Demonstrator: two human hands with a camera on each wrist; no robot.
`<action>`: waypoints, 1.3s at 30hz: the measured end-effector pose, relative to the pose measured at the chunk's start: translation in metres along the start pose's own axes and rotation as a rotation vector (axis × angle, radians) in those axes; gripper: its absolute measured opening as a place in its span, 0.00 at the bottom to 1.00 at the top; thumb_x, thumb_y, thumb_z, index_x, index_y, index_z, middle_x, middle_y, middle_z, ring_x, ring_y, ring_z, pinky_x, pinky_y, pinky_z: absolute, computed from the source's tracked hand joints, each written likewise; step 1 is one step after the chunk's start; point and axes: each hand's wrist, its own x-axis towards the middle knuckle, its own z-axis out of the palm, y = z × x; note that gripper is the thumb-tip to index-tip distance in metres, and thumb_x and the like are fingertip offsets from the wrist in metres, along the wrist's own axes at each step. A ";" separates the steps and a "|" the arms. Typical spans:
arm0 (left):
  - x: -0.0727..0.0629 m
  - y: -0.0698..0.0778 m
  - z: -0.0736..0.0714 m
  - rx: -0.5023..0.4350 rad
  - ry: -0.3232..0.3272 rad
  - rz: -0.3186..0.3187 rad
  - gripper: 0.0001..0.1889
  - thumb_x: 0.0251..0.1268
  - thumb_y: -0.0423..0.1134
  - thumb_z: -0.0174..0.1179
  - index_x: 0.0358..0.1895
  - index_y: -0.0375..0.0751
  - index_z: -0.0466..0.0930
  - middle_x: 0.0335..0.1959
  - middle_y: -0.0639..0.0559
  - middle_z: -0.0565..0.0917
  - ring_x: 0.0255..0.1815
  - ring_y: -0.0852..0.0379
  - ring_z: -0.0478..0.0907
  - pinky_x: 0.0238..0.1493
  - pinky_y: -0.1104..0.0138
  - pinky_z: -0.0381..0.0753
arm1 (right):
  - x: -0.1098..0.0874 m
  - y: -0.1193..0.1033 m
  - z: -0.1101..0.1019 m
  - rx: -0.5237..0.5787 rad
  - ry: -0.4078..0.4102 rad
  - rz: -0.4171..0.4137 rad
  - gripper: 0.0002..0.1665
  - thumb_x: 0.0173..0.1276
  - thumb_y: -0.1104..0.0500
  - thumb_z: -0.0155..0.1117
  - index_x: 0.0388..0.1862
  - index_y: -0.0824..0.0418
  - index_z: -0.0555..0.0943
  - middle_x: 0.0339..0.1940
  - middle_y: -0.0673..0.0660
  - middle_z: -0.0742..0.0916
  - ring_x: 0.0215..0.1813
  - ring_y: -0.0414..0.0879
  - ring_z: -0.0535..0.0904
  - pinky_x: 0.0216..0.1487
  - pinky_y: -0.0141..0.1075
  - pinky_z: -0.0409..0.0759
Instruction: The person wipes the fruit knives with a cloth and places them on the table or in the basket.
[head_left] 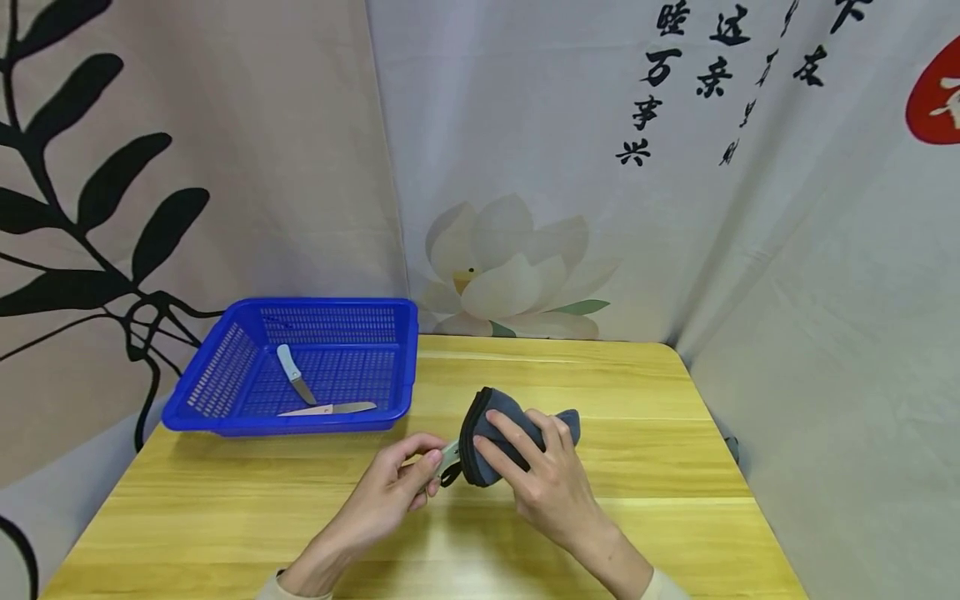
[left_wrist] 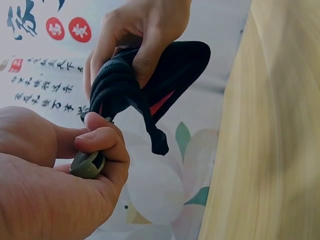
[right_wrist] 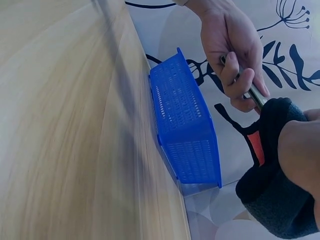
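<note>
My left hand (head_left: 390,492) grips a slim green handle (head_left: 450,455) between thumb and curled fingers; in the left wrist view the handle's rounded butt (left_wrist: 86,167) pokes out of the fist. The handle's other end disappears into a folded blue-grey cloth (head_left: 508,404) with black edging, so what lies inside is hidden. Around that cloth my right hand (head_left: 555,487) has its fingers on top and its thumb on the other side. A black hanging loop (left_wrist: 159,142) dangles from the cloth, with a red patch (right_wrist: 256,146) beside it. Both hands are held above the table.
A blue plastic basket (head_left: 288,429) stands at the table's back left. Two knives lie in it, one with a pale blue handle (head_left: 287,362) and one with a pinkish-white handle (head_left: 309,411). Behind the wooden table (head_left: 637,533) hangs a printed curtain (head_left: 525,125).
</note>
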 end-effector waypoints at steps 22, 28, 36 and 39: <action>-0.003 -0.001 -0.005 -0.023 -0.007 -0.039 0.17 0.96 0.42 0.50 0.67 0.32 0.80 0.37 0.50 0.78 0.26 0.66 0.69 0.27 0.77 0.68 | -0.009 0.020 0.001 -0.034 0.019 0.047 0.35 0.67 0.72 0.58 0.67 0.48 0.90 0.74 0.58 0.87 0.64 0.65 0.79 0.62 0.58 0.75; -0.004 -0.002 -0.006 -0.030 -0.020 -0.026 0.18 0.96 0.43 0.50 0.67 0.32 0.80 0.35 0.50 0.77 0.25 0.66 0.67 0.27 0.76 0.66 | -0.012 0.022 0.000 -0.026 0.016 0.058 0.34 0.72 0.72 0.55 0.69 0.48 0.89 0.75 0.59 0.87 0.64 0.67 0.78 0.62 0.59 0.74; -0.005 -0.003 -0.006 -0.029 -0.019 -0.002 0.17 0.96 0.42 0.50 0.66 0.31 0.80 0.35 0.50 0.77 0.24 0.66 0.67 0.26 0.76 0.66 | -0.015 0.031 -0.001 -0.062 0.037 0.078 0.32 0.76 0.71 0.52 0.69 0.51 0.89 0.75 0.62 0.87 0.62 0.69 0.78 0.58 0.58 0.73; -0.006 -0.002 -0.006 -0.032 -0.016 -0.006 0.18 0.96 0.42 0.50 0.67 0.31 0.80 0.35 0.50 0.77 0.25 0.66 0.67 0.27 0.76 0.66 | -0.016 0.036 -0.004 -0.070 0.056 0.126 0.30 0.75 0.72 0.55 0.68 0.53 0.89 0.75 0.64 0.86 0.61 0.71 0.77 0.57 0.60 0.73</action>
